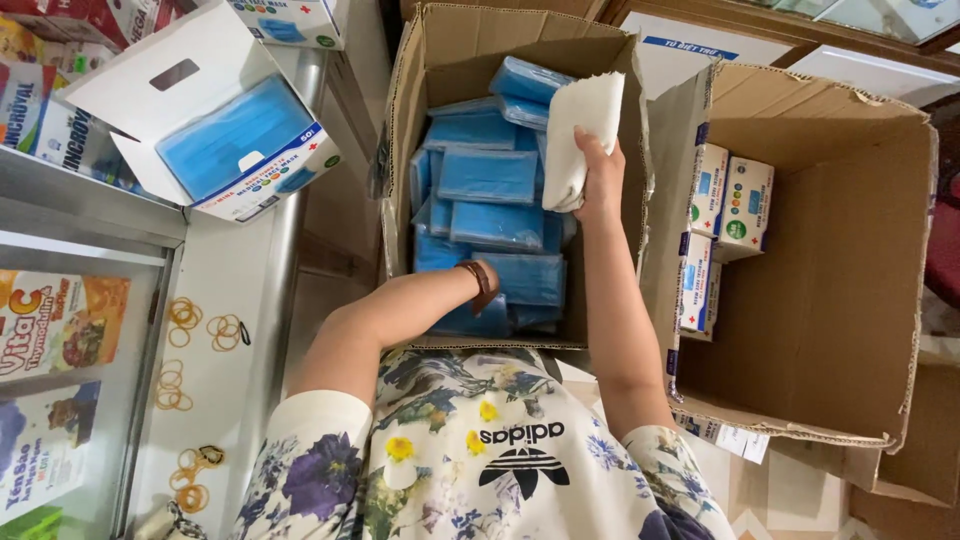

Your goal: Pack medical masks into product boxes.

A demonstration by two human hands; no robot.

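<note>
An open cardboard box in front of me is filled with several blue packs of face masks. My right hand is over the box's right side, shut on a white stack of masks held upright above the blue packs. My left arm reaches into the near end of the box. A brown band sits on its wrist, and my left hand dips down past it among the packs, its fingers hidden.
To the right stands a larger cardboard box with a few small white cartons against its left wall. On the counter to the left lie an open white box of blue masks and scattered rubber bands. Printed packages show in the display case below.
</note>
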